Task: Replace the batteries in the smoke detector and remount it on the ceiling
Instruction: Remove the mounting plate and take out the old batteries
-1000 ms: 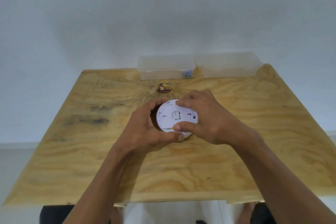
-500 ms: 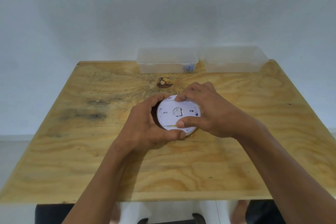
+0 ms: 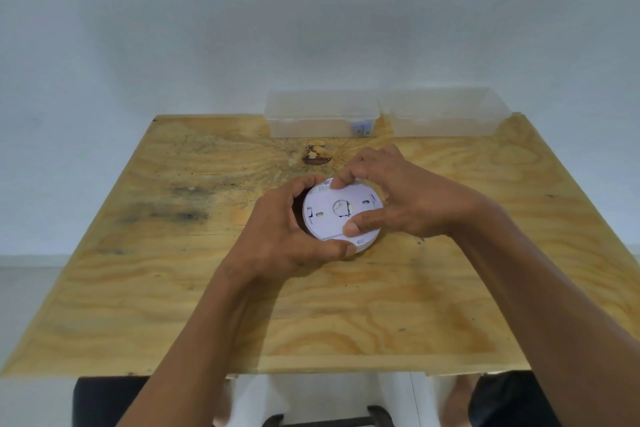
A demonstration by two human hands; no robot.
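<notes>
A plywood table (image 3: 173,288) fills the lower half of the view, set against a pale wall (image 3: 311,28). The board carries dark stains toward 9 o'clock and a brown knot (image 3: 316,155) just past centre toward 12 o'clock.

Two clear plastic boxes stand side by side along the far edge at 12 o'clock. The left box (image 3: 311,115) holds small blue-ended cylinders (image 3: 361,129) in its right near corner; what they are cannot be told at this size. The right box (image 3: 446,115) is just beside it, and its contents cannot be made out.

Both forearms enter from 6 o'clock and meet near the centre of the table.

The left hand (image 3: 277,236) is curled around the 9 o'clock side of the smoke detector (image 3: 332,215), with the thumb pressed on the rim at 6 o'clock and the fingers wrapped over the far side. The grip is closed firmly on the housing.

The right hand (image 3: 408,198) closes on the same unit from 3 o'clock: the thumb lies on the flat upper face near 5 o'clock and a fingertip (image 3: 337,183) presses the edge at 12 o'clock.

The smoke detector is a round white disc, held at the table's centre, its flat face with slots and a round central mark tilted toward the camera. Whether its lower edge touches the table cannot be told.
</notes>
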